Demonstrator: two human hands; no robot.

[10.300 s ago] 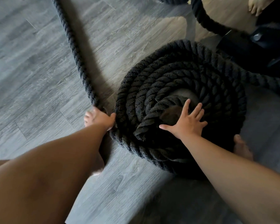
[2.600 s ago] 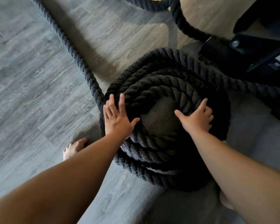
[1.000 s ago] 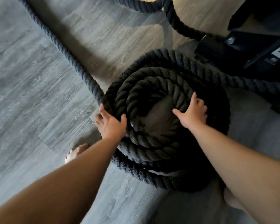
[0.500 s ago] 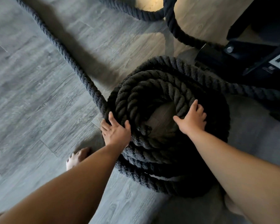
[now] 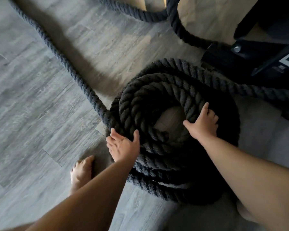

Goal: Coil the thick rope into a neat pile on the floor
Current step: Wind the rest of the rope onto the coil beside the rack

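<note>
while the thick rope (image 5: 157,100) sits coiled on the grey floor (image 5: 32,105), left hand (image 5: 123,147) spreads flat against the pile's near-left edge and right hand (image 5: 202,124) grips the inner loop, fingers curled over it.

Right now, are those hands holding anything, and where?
Both are on the coiled rope. The right hand grips the innermost top loop; the left hand presses the coil's outer left edge, fingers spread.

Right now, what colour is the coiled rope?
Black, with a twisted-strand pattern; head view shows the rope best.
</note>
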